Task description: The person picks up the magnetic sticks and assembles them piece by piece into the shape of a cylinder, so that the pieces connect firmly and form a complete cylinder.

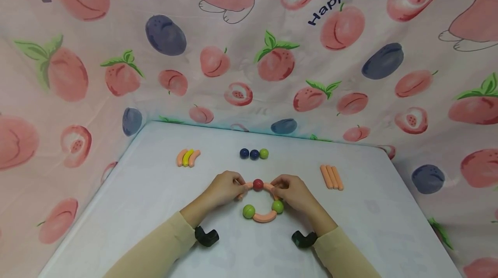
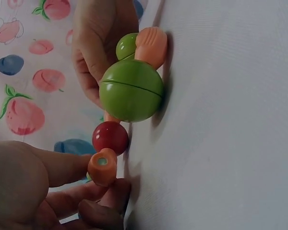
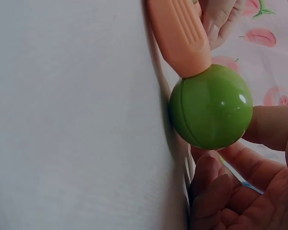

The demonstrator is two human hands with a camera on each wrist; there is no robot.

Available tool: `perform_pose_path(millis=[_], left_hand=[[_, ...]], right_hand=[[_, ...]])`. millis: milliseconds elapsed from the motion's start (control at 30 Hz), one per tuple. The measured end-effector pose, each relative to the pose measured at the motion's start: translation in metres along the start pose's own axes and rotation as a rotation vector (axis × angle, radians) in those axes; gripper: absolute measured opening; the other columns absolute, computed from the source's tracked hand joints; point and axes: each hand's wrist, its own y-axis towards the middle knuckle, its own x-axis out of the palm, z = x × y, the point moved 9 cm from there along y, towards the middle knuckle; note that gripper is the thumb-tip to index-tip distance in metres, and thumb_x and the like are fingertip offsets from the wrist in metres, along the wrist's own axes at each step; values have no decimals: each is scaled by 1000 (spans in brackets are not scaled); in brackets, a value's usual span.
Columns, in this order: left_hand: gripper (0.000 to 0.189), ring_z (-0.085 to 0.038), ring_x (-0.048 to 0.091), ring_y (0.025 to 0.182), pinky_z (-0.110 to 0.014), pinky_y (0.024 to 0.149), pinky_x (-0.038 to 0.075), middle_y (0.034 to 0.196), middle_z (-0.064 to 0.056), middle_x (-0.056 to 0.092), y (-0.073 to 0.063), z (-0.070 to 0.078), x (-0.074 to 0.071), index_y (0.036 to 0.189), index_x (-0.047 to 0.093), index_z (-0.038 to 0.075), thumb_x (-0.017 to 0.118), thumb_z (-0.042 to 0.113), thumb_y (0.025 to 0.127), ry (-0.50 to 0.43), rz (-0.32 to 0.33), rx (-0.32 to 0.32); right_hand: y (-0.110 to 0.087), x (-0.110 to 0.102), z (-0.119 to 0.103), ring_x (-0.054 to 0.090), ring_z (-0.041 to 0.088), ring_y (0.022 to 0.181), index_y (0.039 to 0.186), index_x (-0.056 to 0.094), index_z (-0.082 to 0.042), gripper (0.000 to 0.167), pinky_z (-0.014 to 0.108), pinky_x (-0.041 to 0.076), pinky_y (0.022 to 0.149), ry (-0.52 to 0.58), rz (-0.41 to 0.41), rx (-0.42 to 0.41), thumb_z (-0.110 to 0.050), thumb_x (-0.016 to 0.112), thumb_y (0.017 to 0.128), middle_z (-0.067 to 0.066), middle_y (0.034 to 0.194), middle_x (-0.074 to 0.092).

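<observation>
An unclosed ring of orange curved sticks and balls lies on the table before me. My left hand (image 1: 225, 188) pinches the curved stick (image 2: 102, 165) left of the red ball (image 1: 258, 184); that stick's end shows a round metal disc. Opposite, my right hand (image 1: 295, 192) pinches the curved stick (image 1: 268, 186) on the red ball's other side, close to the right green ball (image 1: 277, 206). A lower curved stick (image 1: 265, 217) joins this ball to the left green ball (image 1: 249, 211). A gap separates the left green ball from the stick in my left hand. The right fingertips are partly hidden behind the green ball in the right wrist view.
Farther back on the white table (image 1: 128, 226) sit two dark blue balls (image 1: 254, 154) beside a green ball (image 1: 264, 153). Curved orange sticks with a yellow one (image 1: 188, 157) lie at the back left. Straight orange sticks (image 1: 332, 177) lie at the right.
</observation>
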Motion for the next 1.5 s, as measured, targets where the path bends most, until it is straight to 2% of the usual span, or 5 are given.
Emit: perform_pose_path(millis=[200, 400, 767, 1000, 1500], left_hand=[[15, -16, 61, 73, -30, 65, 46, 78, -1, 69, -1, 0, 1, 102, 77, 13, 69, 26, 103, 20, -7, -4], [14, -17, 62, 73, -30, 66, 46, 80, -2, 70, -3, 1, 4, 104, 76, 11, 71, 25, 102, 6, -13, -12], [14, -16, 59, 68, -30, 62, 43, 73, 0, 69, -8, 2, 3, 101, 76, 14, 73, 27, 102, 38, 13, -29], [17, -16, 60, 67, -31, 63, 44, 71, 0, 70, -9, 2, 7, 103, 75, 9, 75, 26, 100, 25, 7, -24], [18, -16, 60, 68, -31, 63, 45, 71, 0, 70, -15, 4, 12, 100, 72, 8, 75, 26, 100, 31, 27, -19]], right_hand=[[-6, -6, 0, 61, 20, 84, 111, 78, -14, 14, 30, 53, 68, -1, 37, -6, -16, 77, 98, 4, 97, 72], [-25, -15, 4, 58, 19, 81, 107, 78, -17, 12, 27, 49, 63, 5, 78, -11, -16, 80, 95, 3, 92, 69], [-56, -7, 1, 53, 15, 78, 112, 81, -22, 31, 25, 44, 64, -65, -72, -162, -15, 92, 83, 2, 85, 60], [-60, -1, -1, 51, 11, 75, 100, 85, -25, 22, 23, 43, 63, -89, -86, -221, -18, 94, 81, 4, 84, 60], [-61, 4, -3, 50, 15, 74, 90, 84, -25, 17, 25, 41, 60, -128, -12, -163, -16, 95, 80, 2, 81, 58]])
